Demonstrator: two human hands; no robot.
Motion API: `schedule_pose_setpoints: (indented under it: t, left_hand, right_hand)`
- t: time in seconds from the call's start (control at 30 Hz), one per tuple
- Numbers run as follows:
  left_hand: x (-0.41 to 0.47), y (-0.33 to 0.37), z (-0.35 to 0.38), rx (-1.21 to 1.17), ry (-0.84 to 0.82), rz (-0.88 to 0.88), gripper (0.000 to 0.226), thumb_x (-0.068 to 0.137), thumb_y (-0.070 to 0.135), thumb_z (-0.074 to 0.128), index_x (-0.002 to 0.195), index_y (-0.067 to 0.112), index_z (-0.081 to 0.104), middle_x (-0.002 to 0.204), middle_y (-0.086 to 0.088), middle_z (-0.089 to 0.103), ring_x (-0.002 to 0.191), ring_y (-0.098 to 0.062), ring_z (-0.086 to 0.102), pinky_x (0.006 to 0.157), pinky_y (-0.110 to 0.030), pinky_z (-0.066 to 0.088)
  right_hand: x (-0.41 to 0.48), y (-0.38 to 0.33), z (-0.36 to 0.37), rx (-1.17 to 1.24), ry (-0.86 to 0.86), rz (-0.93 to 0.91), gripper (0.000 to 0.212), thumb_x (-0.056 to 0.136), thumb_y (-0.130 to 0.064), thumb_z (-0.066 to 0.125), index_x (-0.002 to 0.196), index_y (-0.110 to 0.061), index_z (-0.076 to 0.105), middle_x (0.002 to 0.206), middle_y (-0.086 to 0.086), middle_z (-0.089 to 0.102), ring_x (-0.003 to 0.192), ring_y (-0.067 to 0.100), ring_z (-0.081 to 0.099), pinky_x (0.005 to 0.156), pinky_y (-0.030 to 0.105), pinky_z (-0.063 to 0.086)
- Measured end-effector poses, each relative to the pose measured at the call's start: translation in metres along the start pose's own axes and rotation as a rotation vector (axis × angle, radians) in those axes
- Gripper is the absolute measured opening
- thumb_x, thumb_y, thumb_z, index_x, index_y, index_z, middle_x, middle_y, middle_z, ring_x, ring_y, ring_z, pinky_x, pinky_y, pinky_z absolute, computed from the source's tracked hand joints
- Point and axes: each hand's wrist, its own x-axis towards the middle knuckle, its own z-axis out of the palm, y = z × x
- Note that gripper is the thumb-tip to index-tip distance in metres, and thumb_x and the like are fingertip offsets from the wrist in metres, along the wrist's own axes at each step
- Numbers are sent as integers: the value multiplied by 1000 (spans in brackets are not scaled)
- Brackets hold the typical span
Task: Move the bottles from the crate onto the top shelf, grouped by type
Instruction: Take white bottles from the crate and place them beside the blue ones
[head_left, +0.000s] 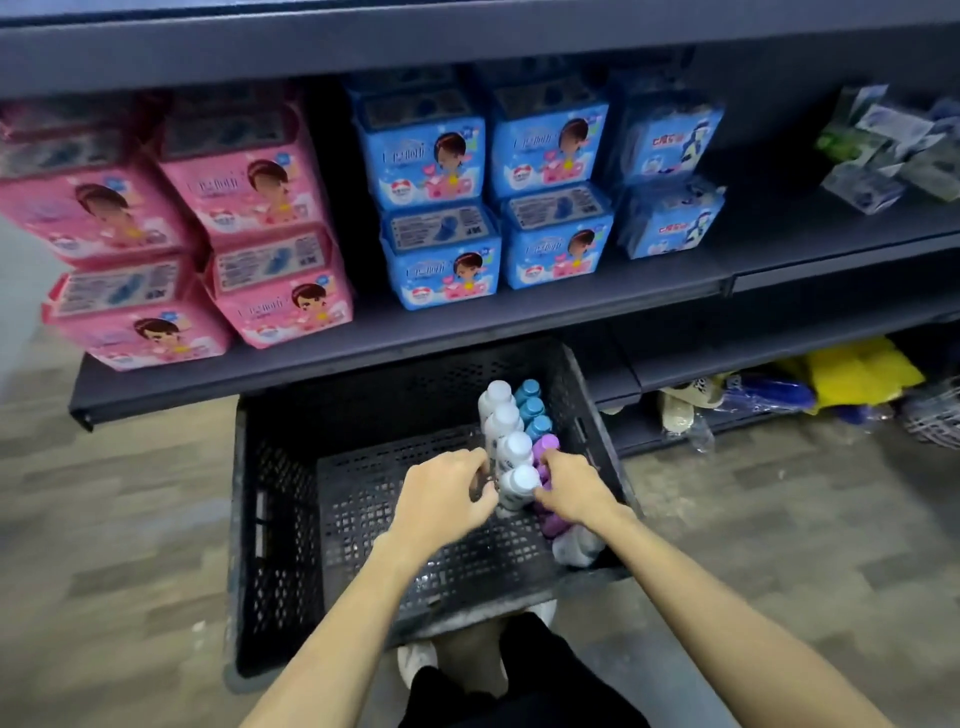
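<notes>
Flanking the upright white bottle (519, 483) in the crate (244, 519), lower centre: left hand (441, 499) curling against its left side, hold unclear. Right hand (576, 493), just right, curling round a purple bottle (546, 446).

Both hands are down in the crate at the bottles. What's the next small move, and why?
Probably close the left hand on the nearest white-capped bottle and lift it straight up out of the crate. It stands at the near end of its row, between the hands, and the right hand covers the purple bottles.
</notes>
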Motion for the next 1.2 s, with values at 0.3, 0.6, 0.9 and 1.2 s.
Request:
schedule_pose_setpoints:
  t: [0.3,0.6,0.9,1.2]
  left_hand:
    - [-10,-3,40,-59,-72,-123,18,83,42,47,89,27,54,76,10,60,74,-12,58,61,-33,50]
    - [-15,-12,60,-70,-99,-205,14,86,38,48,92,27,54,78,10,61,72,-12,58,61,-31,49]
    - [-13,-19,65,-83,-129,-213,13,91,34,49,97,26,57,84,10,63,75,-14,61,62,-28,47]
    - [-10,-32,53,-64,-85,-186,14,89,33,47,96,25,56,91,9,65,82,-15,62,67,-33,50]
  right_hand:
    - [29,13,38,-12,-20,-27,42,89,-21,66,125,-8,48,115,17,64,106,39,62,83,38,49]
    - [41,19,62,16,-64,-66,45,85,-11,68,126,-13,51,116,12,65,104,30,63,87,39,53]
    - [51,18,65,298,-25,-12,55,83,-4,74,134,-18,57,120,4,68,112,22,63,93,23,46]
    - [41,1,37,246,17,-164,43,82,-33,79,117,-18,60,102,-4,68,94,15,62,75,25,44]
